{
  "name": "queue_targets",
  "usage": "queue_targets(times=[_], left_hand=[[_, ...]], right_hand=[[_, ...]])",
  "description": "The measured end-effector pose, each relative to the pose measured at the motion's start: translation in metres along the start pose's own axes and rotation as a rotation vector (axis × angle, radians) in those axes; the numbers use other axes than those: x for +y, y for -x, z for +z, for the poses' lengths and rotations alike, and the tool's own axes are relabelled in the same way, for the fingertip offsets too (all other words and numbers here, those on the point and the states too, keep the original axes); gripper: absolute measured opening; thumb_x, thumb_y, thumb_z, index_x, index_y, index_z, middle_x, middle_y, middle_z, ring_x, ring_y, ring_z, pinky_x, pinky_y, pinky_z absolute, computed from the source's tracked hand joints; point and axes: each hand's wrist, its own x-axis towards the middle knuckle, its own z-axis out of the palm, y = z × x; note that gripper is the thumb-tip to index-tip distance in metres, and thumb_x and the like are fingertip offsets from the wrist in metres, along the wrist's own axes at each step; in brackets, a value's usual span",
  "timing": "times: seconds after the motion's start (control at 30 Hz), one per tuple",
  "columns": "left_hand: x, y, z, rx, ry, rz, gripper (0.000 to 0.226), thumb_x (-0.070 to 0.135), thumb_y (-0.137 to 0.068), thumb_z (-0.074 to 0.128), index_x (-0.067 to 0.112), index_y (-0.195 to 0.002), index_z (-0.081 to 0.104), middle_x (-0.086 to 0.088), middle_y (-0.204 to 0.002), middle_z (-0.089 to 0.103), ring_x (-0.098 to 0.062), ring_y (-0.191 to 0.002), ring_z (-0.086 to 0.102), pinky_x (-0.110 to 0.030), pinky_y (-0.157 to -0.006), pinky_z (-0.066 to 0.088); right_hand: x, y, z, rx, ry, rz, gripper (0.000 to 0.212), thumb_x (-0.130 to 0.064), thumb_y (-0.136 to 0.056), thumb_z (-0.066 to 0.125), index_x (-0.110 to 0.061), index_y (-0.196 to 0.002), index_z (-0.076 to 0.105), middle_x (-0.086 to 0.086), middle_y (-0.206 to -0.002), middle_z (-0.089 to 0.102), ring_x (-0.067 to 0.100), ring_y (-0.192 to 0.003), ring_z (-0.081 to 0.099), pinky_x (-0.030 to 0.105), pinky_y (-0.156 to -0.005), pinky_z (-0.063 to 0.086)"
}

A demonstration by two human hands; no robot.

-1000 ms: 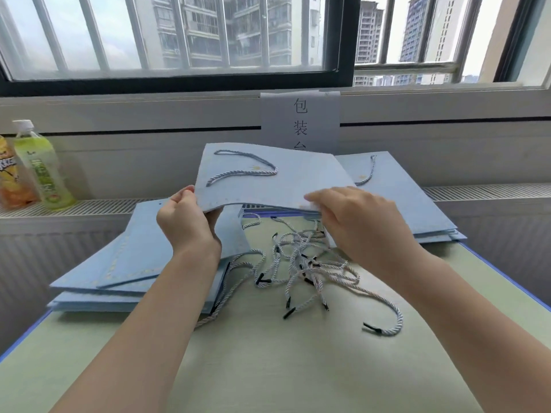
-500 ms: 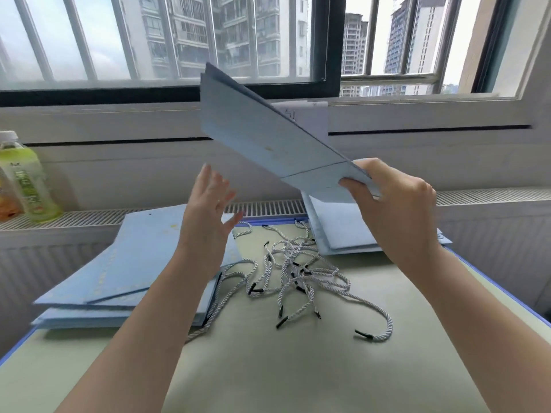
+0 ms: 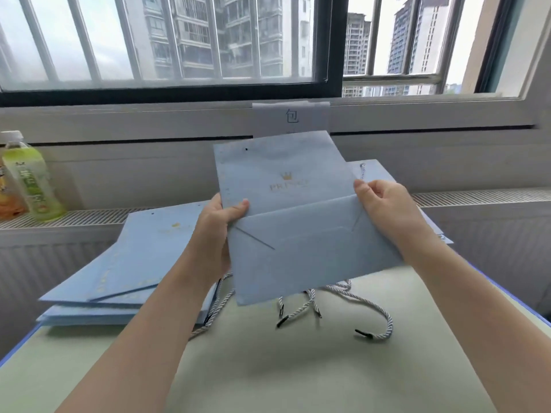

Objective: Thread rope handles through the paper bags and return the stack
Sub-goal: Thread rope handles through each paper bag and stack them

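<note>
Lowered from its tilt by the window, paper bag (image 3: 301, 222) now faces the person above the worktop (image 3: 298, 368), left hand (image 3: 219, 225) and right hand (image 3: 384, 210) fingers clamped on its side edges, ropes (image 3: 337, 305) beneath.

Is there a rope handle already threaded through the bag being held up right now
No, the held paper bag shows only a bare punched hole near its top edge, and the loose ropes lie on the table beneath it.

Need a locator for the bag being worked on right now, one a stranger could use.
Start at the pale green table under the barred window; flat light-blue paper bags lie stacked at its left and right. The one you want is the folded light-blue paper bag held up between both hands, the only one off the table, with no rope through its hole.
</note>
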Motion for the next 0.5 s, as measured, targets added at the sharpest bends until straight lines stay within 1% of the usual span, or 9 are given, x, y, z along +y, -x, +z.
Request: queue_targets(times=[0.07, 0.1, 0.17, 0.23, 0.3, 0.37, 0.4, 0.47, 0.5], left_hand=[[-0.002, 0.002, 0.003, -0.146, -0.051, -0.075, 0.032, 0.006, -0.083, 0.055, 0.007, -0.115, 0.058, -0.012, -0.108, 0.070, -0.024, -0.085, 0.070, -0.033, -0.067, 0.058], [-0.003, 0.003, 0.004, -0.208, -0.081, -0.127, 0.036, 0.008, -0.080, 0.058, 0.005, -0.116, 0.058, -0.013, -0.109, 0.070, -0.023, -0.086, 0.070, -0.032, -0.069, 0.058], [-0.005, 0.008, 0.010, -0.298, -0.134, -0.276, 0.036, 0.018, -0.081, 0.062, 0.005, -0.115, 0.060, -0.010, -0.105, 0.071, -0.020, -0.083, 0.071, -0.029, -0.065, 0.058], [-0.005, 0.016, 0.018, -0.397, -0.232, -0.434, 0.044, 0.040, -0.082, 0.049, 0.011, -0.112, 0.061, -0.009, -0.104, 0.071, -0.020, -0.082, 0.071, -0.029, -0.063, 0.058], [-0.007, 0.017, 0.025, -0.403, -0.377, -0.468, 0.057, 0.057, -0.078, 0.040, 0.013, -0.106, 0.063, -0.007, -0.095, 0.072, -0.021, -0.074, 0.069, -0.027, -0.055, 0.056], [-0.014, 0.011, 0.026, -0.243, -0.605, -0.322, 0.063, 0.062, -0.086, 0.032, 0.009, -0.097, 0.065, -0.004, -0.086, 0.072, -0.018, -0.064, 0.065, -0.023, -0.048, 0.047], [-0.019, 0.007, 0.023, -0.136, -0.760, -0.209, 0.063, 0.058, -0.092, 0.029, 0.006, -0.093, 0.065, -0.005, -0.085, 0.071, -0.020, -0.065, 0.063, -0.023, -0.050, 0.045], [-0.033, -0.002, 0.010, 0.069, -1.146, 0.052, 0.052, 0.043, -0.101, 0.030, 0.003, -0.092, 0.062, -0.008, -0.090, 0.069, -0.027, -0.077, 0.063, -0.033, -0.065, 0.050], [-0.039, -0.006, 0.003, 0.113, -1.321, 0.123, 0.039, 0.031, -0.102, 0.034, 0.004, -0.098, 0.062, -0.008, -0.097, 0.067, -0.029, -0.088, 0.061, -0.038, -0.076, 0.050]], right_hand=[[0.009, -0.005, -0.001, -0.037, 0.005, 0.072, 0.034, -0.039, -0.094, 0.052, -0.007, -0.104, 0.059, 0.003, -0.097, 0.064, 0.022, -0.090, 0.060, 0.031, -0.077, 0.047], [0.011, -0.007, -0.003, -0.036, 0.022, 0.096, 0.033, -0.038, -0.093, 0.053, -0.007, -0.105, 0.058, 0.006, -0.101, 0.065, 0.024, -0.092, 0.062, 0.033, -0.078, 0.048], [0.015, -0.009, -0.006, 0.028, 0.055, 0.116, 0.027, -0.035, -0.095, 0.051, -0.009, -0.103, 0.054, 0.009, -0.105, 0.064, 0.026, -0.093, 0.060, 0.032, -0.074, 0.043], [0.019, -0.011, -0.010, 0.109, 0.073, 0.114, 0.029, -0.034, -0.095, 0.050, -0.009, -0.109, 0.051, 0.011, -0.111, 0.061, 0.028, -0.098, 0.058, 0.033, -0.078, 0.042], [0.021, -0.009, -0.012, 0.145, 0.112, 0.094, 0.037, -0.035, -0.095, 0.050, -0.010, -0.122, 0.048, 0.010, -0.113, 0.060, 0.027, -0.102, 0.055, 0.032, -0.080, 0.040], [0.023, -0.007, -0.013, 0.164, 0.220, 0.066, 0.036, -0.034, -0.096, 0.047, -0.013, -0.126, 0.047, 0.010, -0.111, 0.060, 0.028, -0.105, 0.054, 0.033, -0.077, 0.036], [0.024, -0.006, -0.014, 0.164, 0.294, 0.063, 0.034, -0.032, -0.097, 0.045, -0.014, -0.126, 0.047, 0.011, -0.114, 0.060, 0.031, -0.108, 0.052, 0.034, -0.077, 0.035], [0.027, -0.005, -0.013, 0.123, 0.451, 0.110, 0.033, -0.030, -0.099, 0.040, -0.011, -0.125, 0.047, 0.015, -0.120, 0.057, 0.034, -0.113, 0.050, 0.037, -0.079, 0.035], [0.028, -0.006, -0.012, 0.091, 0.524, 0.149, 0.033, -0.029, -0.100, 0.038, -0.008, -0.124, 0.046, 0.017, -0.123, 0.055, 0.036, -0.114, 0.049, 0.039, -0.081, 0.035]])
